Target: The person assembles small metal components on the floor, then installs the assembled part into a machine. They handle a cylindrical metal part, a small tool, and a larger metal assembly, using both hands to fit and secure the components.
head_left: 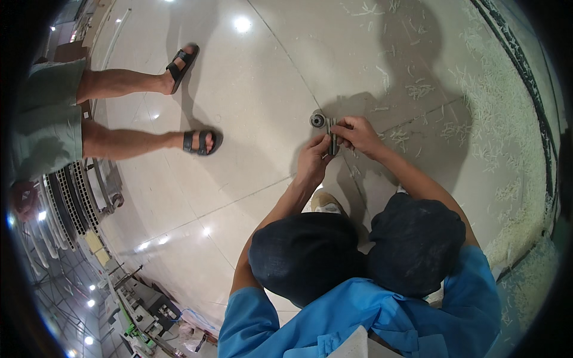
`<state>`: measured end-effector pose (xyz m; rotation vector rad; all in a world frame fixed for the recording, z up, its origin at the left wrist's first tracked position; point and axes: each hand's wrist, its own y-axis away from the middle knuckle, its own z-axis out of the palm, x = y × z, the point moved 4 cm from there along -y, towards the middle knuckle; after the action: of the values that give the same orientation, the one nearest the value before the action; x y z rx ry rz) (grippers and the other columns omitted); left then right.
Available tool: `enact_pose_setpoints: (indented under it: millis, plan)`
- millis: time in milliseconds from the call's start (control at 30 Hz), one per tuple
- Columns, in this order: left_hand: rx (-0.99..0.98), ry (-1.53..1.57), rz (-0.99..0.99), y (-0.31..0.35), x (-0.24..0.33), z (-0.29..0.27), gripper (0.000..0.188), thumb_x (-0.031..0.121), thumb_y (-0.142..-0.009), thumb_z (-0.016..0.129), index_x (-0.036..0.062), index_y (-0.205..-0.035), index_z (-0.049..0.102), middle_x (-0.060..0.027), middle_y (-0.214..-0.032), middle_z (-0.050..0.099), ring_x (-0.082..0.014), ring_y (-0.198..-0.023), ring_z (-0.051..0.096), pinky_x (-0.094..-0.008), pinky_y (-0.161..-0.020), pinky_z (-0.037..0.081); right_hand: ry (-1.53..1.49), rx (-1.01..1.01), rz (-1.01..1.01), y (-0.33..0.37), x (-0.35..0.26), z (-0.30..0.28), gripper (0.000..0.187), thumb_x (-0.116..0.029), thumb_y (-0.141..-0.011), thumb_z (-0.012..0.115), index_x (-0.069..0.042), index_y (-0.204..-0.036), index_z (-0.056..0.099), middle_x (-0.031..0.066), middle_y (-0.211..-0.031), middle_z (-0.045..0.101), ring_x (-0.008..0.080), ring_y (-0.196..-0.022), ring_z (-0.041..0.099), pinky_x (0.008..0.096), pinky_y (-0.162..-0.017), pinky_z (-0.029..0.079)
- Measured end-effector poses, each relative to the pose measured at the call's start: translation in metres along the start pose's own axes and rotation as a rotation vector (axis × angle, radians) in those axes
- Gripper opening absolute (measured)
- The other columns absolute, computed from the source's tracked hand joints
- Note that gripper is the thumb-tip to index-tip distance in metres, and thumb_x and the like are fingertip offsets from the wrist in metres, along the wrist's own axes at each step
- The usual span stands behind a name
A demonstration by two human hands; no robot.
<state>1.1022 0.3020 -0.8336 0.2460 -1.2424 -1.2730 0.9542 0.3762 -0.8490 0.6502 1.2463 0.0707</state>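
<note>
Tiled floor [239,173]; left fingers [323,144], right fingers [342,130] pinching dark slim piece [333,148]

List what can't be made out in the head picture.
Slim dark part, head view: partly covered by left hand and right hand; detail too small.
Round metal piece, head view: inner detail too small.
Right shoe, head view: mostly hidden behind right knee.
Bystander, head view: upper body cut off by dark left rim.
</note>
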Motion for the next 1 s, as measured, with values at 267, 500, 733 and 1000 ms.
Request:
enact_pose_setpoints:
  millis: [267,500,733,1000]
  plan:
    - [-0.111,0.089,-0.053,-0.016,-0.011,-0.013,0.028,0.023,-0.107,0.055,0.0019,-0.125,0.062,-0.0038,-0.11,0.067,-0.0128,-0.101,0.061,-0.0329,-0.095,0.049,-0.012,0.011,0.034,-0.004,0.003,0.0,0.027,-0.028,-0.097,0.071,-0.001,-0.094,0.069,0.0022,-0.072,0.064,0.0066,-0.057,0.055,0.0241,-0.048,0.042]
    - [-0.134,0.218,-0.124,-0.015,-0.014,-0.016,0.029,0.022,-0.107,0.055,0.0022,-0.128,0.06,-0.006,-0.114,0.067,-0.0156,-0.103,0.063,-0.0346,-0.098,0.051,-0.016,-0.008,0.02,-0.006,-0.002,-0.002,0.027,-0.028,-0.096,0.072,-0.001,-0.092,0.069,0.002,-0.071,0.063,0.0064,-0.054,0.053,0.0233,-0.046,0.04]
    - [-0.15,0.348,-0.183,-0.014,-0.014,-0.017,0.028,0.02,-0.107,0.054,0.0011,-0.128,0.059,-0.0097,-0.117,0.067,-0.0209,-0.106,0.067,-0.0347,-0.099,0.059,-0.071,0.007,0.033,-0.005,-0.001,-0.002,0.03,-0.029,-0.092,0.074,0.001,-0.088,0.071,0.0026,-0.067,0.063,0.0078,-0.054,0.054,0.0266,-0.048,0.041]
    - [-0.21,0.441,-0.212,-0.013,-0.016,-0.018,0.029,0.02,-0.106,0.056,0.0009,-0.128,0.059,-0.0104,-0.118,0.067,-0.0224,-0.107,0.068,-0.0348,-0.098,0.061,-0.153,-0.026,0.039,-0.001,-0.004,-0.002,0.024,-0.028,-0.095,0.071,-0.004,-0.095,0.069,-0.0006,-0.072,0.06,0.0061,-0.056,0.052,0.0227,-0.048,0.039]
